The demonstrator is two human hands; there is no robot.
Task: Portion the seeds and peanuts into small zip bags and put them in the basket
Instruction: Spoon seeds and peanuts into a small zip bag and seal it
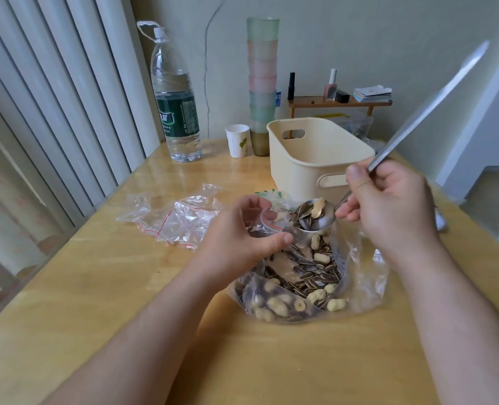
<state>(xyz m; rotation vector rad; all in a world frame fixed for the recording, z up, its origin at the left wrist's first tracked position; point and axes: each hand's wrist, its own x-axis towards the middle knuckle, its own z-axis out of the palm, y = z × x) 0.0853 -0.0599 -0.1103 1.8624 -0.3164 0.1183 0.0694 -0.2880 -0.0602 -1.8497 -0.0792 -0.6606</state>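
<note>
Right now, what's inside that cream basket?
Nothing shows inside the basket: only its bare far inner wall with the handle hole. The near wall hides its floor, so a bag lying flat there cannot be ruled out.

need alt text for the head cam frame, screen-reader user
The right hand tips a metal spoon of sunflower seeds and a peanut toward a small zip bag that the left hand holds open over a large bag of seeds and peanuts. A cream basket stands behind on the wooden table.

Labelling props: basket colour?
Cream, plain, with cut-out handles; the basket shows clearly in the head view.
</note>
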